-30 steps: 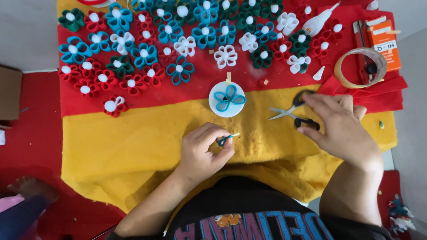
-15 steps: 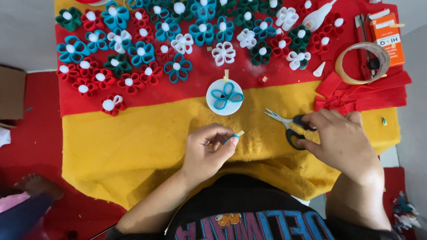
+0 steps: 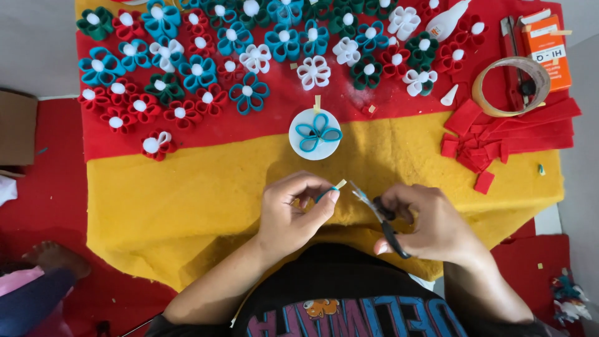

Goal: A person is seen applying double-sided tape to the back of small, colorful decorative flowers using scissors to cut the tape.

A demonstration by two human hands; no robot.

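My left hand pinches a small teal felt loop with a pale tape tab sticking out of it, low over the yellow felt sheet. My right hand grips black-handled scissors, blades pointing up-left toward the tab and nearly touching it. Just beyond the hands sits a white round lid holding a partly made teal felt flower.
Many finished felt flowers in teal, red, green and white cover the red felt at the back. A tape roll, an orange box, a cutter, a white glue bottle and red felt strips lie at right. Someone's foot rests lower left.
My right hand picked up the scissors from the yellow felt and brought them left and nearer to me, to the teal loop. My left hand raised the loop slightly.
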